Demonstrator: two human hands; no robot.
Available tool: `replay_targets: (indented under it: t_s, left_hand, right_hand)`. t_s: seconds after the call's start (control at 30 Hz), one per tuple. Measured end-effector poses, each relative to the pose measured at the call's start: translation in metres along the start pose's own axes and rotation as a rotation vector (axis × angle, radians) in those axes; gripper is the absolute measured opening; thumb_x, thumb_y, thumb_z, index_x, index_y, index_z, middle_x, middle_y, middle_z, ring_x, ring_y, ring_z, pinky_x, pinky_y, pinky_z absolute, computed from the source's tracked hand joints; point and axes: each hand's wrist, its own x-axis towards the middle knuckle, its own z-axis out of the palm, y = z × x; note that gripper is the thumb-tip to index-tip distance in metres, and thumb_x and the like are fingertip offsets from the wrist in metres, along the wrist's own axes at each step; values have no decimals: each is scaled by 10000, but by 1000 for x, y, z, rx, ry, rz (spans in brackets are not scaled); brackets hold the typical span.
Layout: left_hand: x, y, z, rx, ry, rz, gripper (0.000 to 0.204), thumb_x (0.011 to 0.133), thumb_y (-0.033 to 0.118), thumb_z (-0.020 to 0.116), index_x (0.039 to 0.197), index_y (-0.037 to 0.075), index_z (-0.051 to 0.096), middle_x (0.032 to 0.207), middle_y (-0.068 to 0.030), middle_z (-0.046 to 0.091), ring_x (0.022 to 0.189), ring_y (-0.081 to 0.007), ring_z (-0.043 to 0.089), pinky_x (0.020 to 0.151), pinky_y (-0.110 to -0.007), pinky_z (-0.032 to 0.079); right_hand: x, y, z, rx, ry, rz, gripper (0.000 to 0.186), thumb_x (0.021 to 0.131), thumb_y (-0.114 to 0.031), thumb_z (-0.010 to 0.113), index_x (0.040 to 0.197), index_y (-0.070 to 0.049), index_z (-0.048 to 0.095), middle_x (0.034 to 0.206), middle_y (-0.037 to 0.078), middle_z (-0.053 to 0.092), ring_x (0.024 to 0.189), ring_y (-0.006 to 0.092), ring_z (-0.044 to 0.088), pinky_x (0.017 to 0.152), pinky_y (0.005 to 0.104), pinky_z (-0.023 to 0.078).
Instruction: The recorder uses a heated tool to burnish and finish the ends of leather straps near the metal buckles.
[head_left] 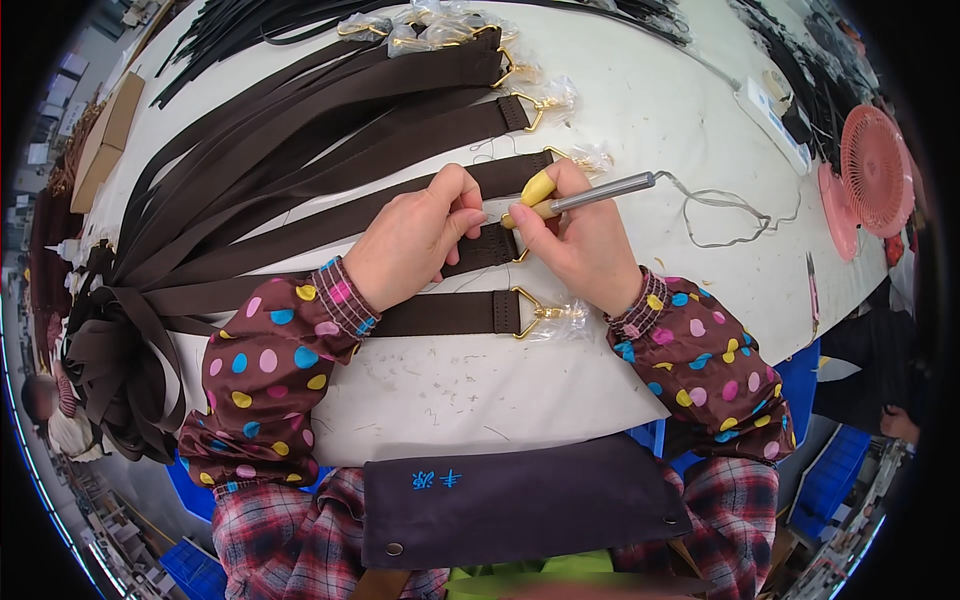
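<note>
Apparently steadies brown strap (485,251) under pinched left hand (415,240) | grips corded tool (606,191) low in right hand (585,242), likely for control

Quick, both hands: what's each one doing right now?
Left hand: closed in a pinch near the end of a brown strap; can't tell what's gripped.
Right hand: closed, holding a pen-like tool.
</note>
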Motion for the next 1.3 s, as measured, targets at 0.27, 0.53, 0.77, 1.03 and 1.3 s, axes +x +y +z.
replay_targets:
  t_s: [0.27, 0.53, 0.77, 1.03, 1.3]
  left_hand:
    - [1, 0, 0, 8, -1, 4, 153, 959, 187, 505, 955, 56, 425, 757, -51, 591, 577, -134, 582, 433, -266, 472]
    - [1, 6, 0, 17, -16, -33, 136, 913, 111, 574, 977, 63, 463, 803, -31, 569, 584, -90, 527, 468, -230, 452]
    - [7, 1, 3, 286, 42, 265, 236, 796, 93, 698, 992, 73, 567, 778, -38, 534, 565, -129, 506, 546, -263, 437]
    - [9, -7, 14, 354, 123, 356, 141, 839, 106, 651, 937, 59, 561, 789, -50, 553, 585, -152, 519, 559, -282, 449]
    - [10, 6, 9, 32, 45, -70, 159, 935, 176, 552, 929, 39, 473, 745, -69, 563, 579, -156, 562, 519, -299, 465]
  right_hand:
    - [0, 2, 0, -41, 0, -18, 205, 859, -144, 648, 876, -40, 473, 640, 54, 561, 531, 130, 552, 496, 257, 417]
    - [-2, 1, -4, 64, 109, -55, 187, 852, -116, 641, 866, -36, 472, 644, 23, 547, 535, 79, 502, 492, 242, 399]
    - [-4, 1, -12, 29, 157, -110, 182, 834, -103, 648, 850, -38, 478, 659, 7, 539, 552, 61, 463, 489, 230, 380]
    - [-5, -2, -15, 76, 174, -124, 159, 851, -97, 629, 855, -36, 481, 674, 0, 537, 578, 54, 459, 499, 225, 380]
    - [-8, 4, -12, 51, 144, -182, 153, 868, -137, 653, 896, -44, 535, 729, 53, 554, 600, 142, 513, 531, 254, 406]
